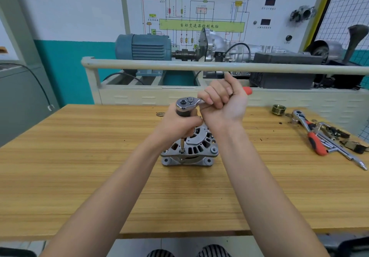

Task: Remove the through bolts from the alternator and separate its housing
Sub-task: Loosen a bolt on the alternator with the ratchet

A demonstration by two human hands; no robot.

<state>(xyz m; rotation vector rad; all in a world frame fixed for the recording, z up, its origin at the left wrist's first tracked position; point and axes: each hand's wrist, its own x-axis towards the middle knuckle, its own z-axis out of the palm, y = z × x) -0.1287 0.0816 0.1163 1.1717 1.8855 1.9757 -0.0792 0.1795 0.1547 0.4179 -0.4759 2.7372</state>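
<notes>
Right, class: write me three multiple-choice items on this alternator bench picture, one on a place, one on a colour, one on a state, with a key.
1. Where does the spare ratchet wrench lie?
A. right side of the bench
B. left side of the bench
C. on the floor

2. What colour is the electric motor behind the bench?
A. red
B. blue
C. yellow

3. What does the right hand do?
A. rests flat on the wooden bench
B. hangs idle
C. grips the ratchet handle

Key: 1 A, it lies among tools far right. 2 B, its ribbed casing is blue. 3 C, fingers curl round the handle while the left hand holds the extension over the alternator.
</notes>
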